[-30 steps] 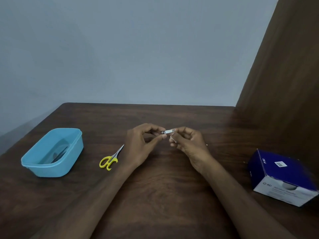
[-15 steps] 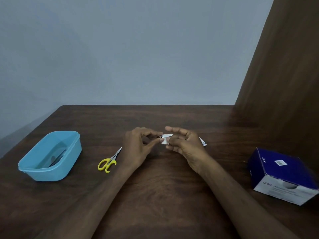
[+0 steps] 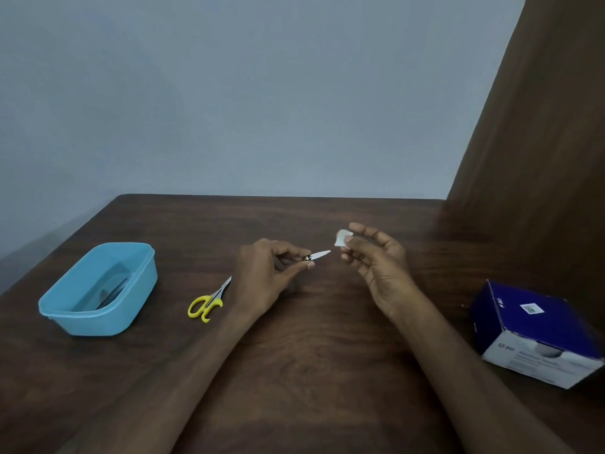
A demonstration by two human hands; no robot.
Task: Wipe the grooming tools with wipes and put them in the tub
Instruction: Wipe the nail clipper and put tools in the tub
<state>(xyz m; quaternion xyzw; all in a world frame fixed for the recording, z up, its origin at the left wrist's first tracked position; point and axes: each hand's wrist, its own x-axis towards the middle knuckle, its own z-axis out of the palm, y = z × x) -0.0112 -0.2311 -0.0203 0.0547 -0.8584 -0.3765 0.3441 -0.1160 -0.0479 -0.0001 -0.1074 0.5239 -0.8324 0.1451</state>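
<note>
On the surface [image 3: 311,371], the tub [image 3: 98,290] sits far left with tools inside, the scissors [image 3: 208,303] just right of it, and the wipe box [image 3: 537,335] far right.

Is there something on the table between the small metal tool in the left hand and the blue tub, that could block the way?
Only the yellow-handled scissors lie flat between the left hand, holding the metal tool, and the tub. Carried above them, nothing visible blocks it.
</note>
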